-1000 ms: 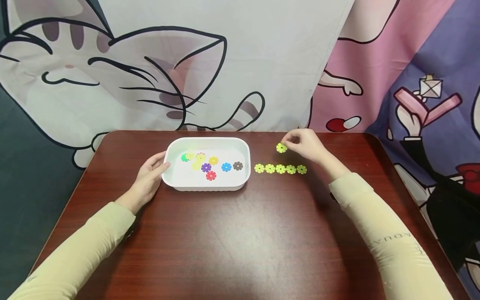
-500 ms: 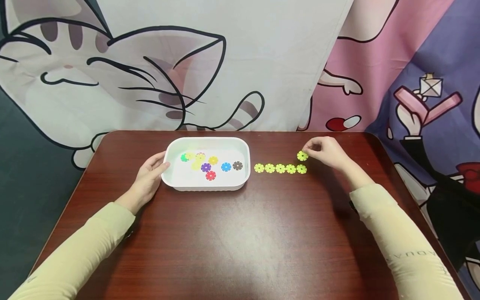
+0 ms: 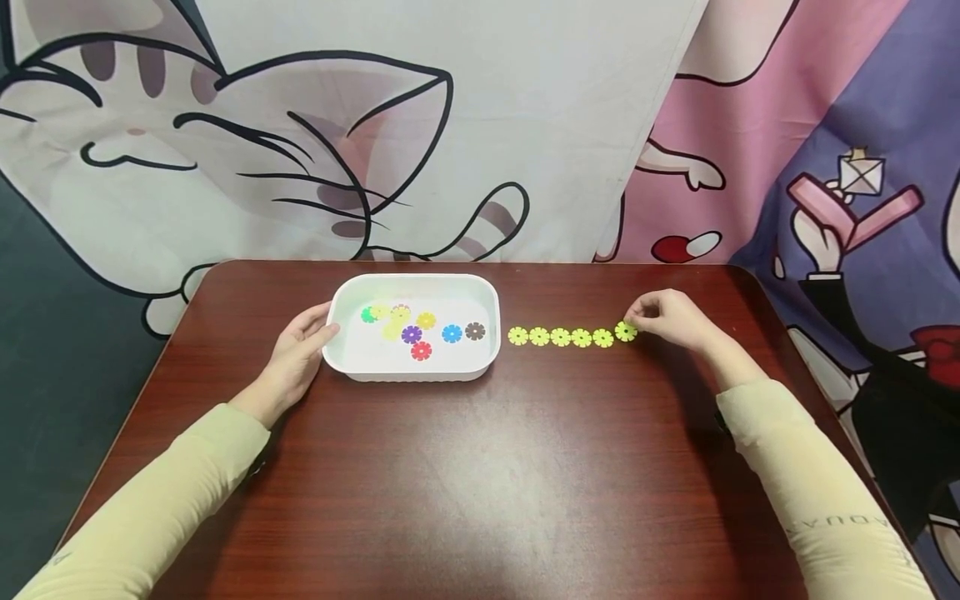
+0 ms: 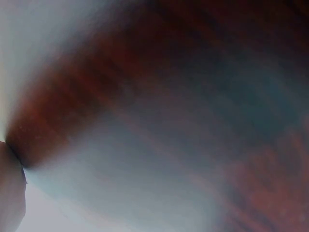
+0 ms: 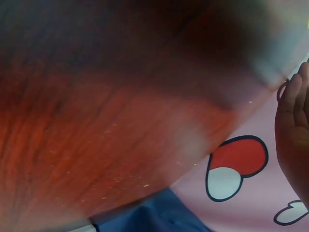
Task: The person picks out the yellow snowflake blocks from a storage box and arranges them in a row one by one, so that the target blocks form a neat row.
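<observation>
In the head view my right hand (image 3: pixel 672 320) pinches a yellow-green flower-shaped plastic disc (image 3: pixel 625 332) at the right end of a row. Several matching discs (image 3: pixel 560 337) lie side by side in that row on the table. Whether the pinched disc touches the tabletop I cannot tell. My left hand (image 3: pixel 297 354) grips the left end of a white tray (image 3: pixel 408 376), thumb at the rim. Inside the tray lie loose discs, among them a purple disc (image 3: pixel 411 334), a red disc (image 3: pixel 421 351), a blue disc (image 3: pixel 452 333) and a brown disc (image 3: pixel 475 331). Both wrist views are mostly blurred.
The brown wooden table (image 3: pixel 450 467) runs back to a cloth backdrop (image 3: pixel 570 125) with cartoon figures. The row of discs begins just right of the tray. Part of the table's edge shows in the right wrist view.
My right hand has carried the yellow-green disc rightward and toward me, from behind the row to its right end. The left hand and tray have stayed in place.
</observation>
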### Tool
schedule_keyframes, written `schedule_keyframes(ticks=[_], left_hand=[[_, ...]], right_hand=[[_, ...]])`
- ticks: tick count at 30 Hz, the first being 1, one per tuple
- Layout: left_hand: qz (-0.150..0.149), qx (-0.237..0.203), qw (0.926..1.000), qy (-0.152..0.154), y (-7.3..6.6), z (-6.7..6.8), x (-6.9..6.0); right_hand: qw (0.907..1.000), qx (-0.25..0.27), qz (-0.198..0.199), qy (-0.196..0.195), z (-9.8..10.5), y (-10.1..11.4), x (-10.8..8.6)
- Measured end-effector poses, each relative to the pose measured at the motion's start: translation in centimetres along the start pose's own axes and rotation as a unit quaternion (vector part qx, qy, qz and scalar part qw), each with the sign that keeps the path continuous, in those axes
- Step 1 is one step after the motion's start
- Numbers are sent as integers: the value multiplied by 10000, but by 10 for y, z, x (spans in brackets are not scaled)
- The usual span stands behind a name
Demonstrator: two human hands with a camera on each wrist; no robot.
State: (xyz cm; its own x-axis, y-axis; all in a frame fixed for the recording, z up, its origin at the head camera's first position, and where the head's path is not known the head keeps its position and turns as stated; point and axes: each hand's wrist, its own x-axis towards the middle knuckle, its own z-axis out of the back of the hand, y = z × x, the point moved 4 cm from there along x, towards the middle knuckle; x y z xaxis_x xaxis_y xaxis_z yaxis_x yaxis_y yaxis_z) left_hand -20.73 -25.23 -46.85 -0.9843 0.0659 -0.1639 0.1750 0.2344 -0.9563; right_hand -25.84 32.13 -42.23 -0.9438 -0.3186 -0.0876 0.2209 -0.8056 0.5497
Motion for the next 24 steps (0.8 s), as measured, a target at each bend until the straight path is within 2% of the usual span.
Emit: schedule_keyframes(ticks=[12,24], left_hand=[[3,10,10000,-4,-1,0,0],[-11,38,10000,26,0,0,0]], right_hand=[[9997,-87,-59,199,-10,-17,-1],[9998,-61,-147,73,-15,-17,1]])
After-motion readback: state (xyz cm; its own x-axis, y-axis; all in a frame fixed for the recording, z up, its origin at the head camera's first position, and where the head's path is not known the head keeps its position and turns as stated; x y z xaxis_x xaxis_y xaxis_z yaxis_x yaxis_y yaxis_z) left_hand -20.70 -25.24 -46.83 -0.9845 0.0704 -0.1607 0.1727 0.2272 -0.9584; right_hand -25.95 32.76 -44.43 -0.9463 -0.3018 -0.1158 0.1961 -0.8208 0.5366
